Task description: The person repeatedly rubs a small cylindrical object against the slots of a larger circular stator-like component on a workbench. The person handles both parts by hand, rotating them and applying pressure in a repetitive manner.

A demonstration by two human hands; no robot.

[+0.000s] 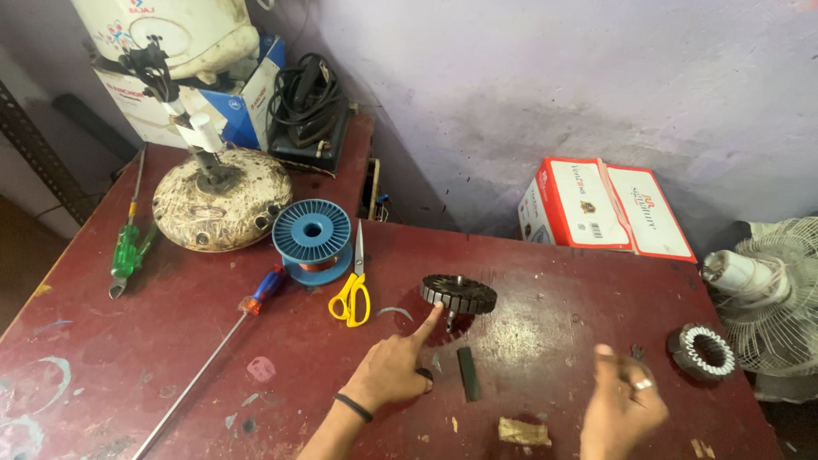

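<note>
On the dark red table (170,341), my left hand (394,368) points with its index finger at a dark round slotted motor core (458,294) standing on a short shaft; the fingertip is just below the core's edge, and the other fingers are curled in. A black band circles that wrist. My right hand (620,405) hovers over the table's front right, blurred, fingers loosely curled, a ring on one finger, holding nothing I can see. A small dark flat strip (467,373) lies between the hands.
Yellow-handled scissors (352,294), a blue wire spool (312,238), a long screwdriver (221,341), a green-handled tool (126,255) and a worn fan motor housing (221,209) lie at left. A wound stator (702,351), a red-and-white box (605,209) and a fan grille (780,298) are at right.
</note>
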